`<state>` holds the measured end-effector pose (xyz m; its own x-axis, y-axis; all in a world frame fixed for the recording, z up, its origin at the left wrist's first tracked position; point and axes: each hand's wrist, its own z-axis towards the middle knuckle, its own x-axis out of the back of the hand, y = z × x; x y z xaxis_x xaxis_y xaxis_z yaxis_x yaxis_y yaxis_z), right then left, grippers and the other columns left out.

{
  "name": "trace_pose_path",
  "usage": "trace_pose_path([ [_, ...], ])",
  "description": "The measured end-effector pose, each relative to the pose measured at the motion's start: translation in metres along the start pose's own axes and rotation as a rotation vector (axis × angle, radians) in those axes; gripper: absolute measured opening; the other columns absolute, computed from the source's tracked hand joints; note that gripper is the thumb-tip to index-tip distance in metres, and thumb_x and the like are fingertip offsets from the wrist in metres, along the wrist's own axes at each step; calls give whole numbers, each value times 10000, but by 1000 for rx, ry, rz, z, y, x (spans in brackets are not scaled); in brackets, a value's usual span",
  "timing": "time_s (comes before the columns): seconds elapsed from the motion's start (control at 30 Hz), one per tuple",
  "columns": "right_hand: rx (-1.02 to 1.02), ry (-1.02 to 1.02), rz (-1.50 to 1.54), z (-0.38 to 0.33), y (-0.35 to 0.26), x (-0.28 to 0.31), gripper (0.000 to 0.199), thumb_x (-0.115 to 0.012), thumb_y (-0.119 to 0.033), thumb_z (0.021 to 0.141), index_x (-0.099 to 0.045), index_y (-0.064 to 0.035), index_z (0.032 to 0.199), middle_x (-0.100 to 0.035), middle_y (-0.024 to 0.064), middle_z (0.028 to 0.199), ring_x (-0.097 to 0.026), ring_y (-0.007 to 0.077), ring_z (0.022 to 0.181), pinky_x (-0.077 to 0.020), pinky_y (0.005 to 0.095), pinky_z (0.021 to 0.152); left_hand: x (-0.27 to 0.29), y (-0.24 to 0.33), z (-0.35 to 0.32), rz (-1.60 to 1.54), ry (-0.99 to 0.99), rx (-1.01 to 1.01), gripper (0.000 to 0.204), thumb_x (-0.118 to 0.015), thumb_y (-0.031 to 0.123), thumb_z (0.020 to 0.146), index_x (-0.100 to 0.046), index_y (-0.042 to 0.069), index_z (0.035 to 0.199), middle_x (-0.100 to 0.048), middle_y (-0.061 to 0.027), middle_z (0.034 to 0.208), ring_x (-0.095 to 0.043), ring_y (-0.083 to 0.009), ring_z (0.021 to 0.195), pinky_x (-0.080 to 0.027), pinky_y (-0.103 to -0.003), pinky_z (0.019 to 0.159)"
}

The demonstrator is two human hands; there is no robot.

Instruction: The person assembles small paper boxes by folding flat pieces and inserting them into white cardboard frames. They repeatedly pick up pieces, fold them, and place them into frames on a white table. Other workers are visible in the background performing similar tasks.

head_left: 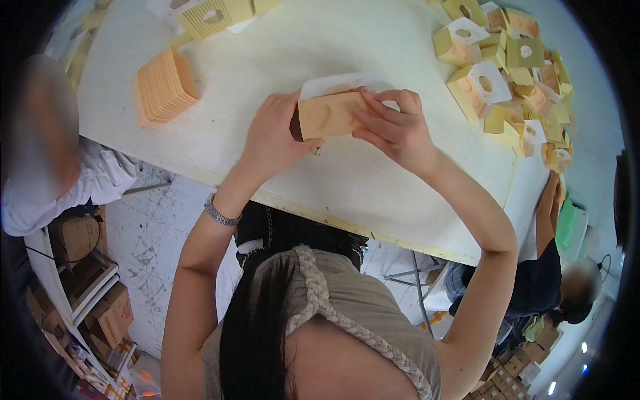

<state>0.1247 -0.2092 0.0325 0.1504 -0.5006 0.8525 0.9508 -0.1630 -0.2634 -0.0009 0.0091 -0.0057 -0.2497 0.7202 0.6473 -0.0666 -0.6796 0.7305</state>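
Above the white table, both hands hold a small carton with a brown side and a white flap raised at its far edge. A peach-coloured molded insert with a curved hollow faces up toward me. My left hand is closed round the left end, with the thumb at the near edge. My right hand is closed at the right end, its thumb and fingers pinching the insert and the carton's edge. Whether the insert lies fully inside the carton I cannot tell.
Left on the table stands a nested stack of peach inserts. Yellow cartons lie at the far edge. A heap of yellow cartons covers the right side. One person is at left, another at right.
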Motion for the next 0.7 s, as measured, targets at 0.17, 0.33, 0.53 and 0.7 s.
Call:
trace_pose_path([
  [0.17,-17,3,-78,0,-8,-7,351,-799,-227,710,-710,-69,1011,-695,68,1101,-542,227,1081,-392,389,915,2,-2,-1,-1,-7,14,828,-873,188,588,-497,7,1303,-620,-138,1132,-548,-327,1077,-467,-401,927],
  [0.33,48,-150,-423,5,-24,5,317,-713,-226,806,-681,-76,1083,-666,76,1139,-487,204,1177,-375,443,982,-1,-6,-2,47,31,3,849,-878,225,598,-488,-20,1310,-618,-149,1132,-547,-327,1078,-464,-401,929],
  [0.53,95,-451,-400,9,-22,4,381,-628,-167,834,-626,-64,1201,-578,116,1285,-457,228,1240,-362,468,1020,-1,-5,-1,74,-35,15,870,-881,258,599,-481,-46,1309,-618,-162,1122,-555,-339,1062,-458,-403,931],
  [0.7,61,-269,-444,11,-53,-8,480,-577,-165,845,-541,10,1291,-558,172,1313,-481,277,1243,-391,433,1023,-2,-5,-1,87,-22,11,879,-881,255,599,-474,-54,1314,-618,-169,1108,-562,-346,1052,-456,-409,929],
])
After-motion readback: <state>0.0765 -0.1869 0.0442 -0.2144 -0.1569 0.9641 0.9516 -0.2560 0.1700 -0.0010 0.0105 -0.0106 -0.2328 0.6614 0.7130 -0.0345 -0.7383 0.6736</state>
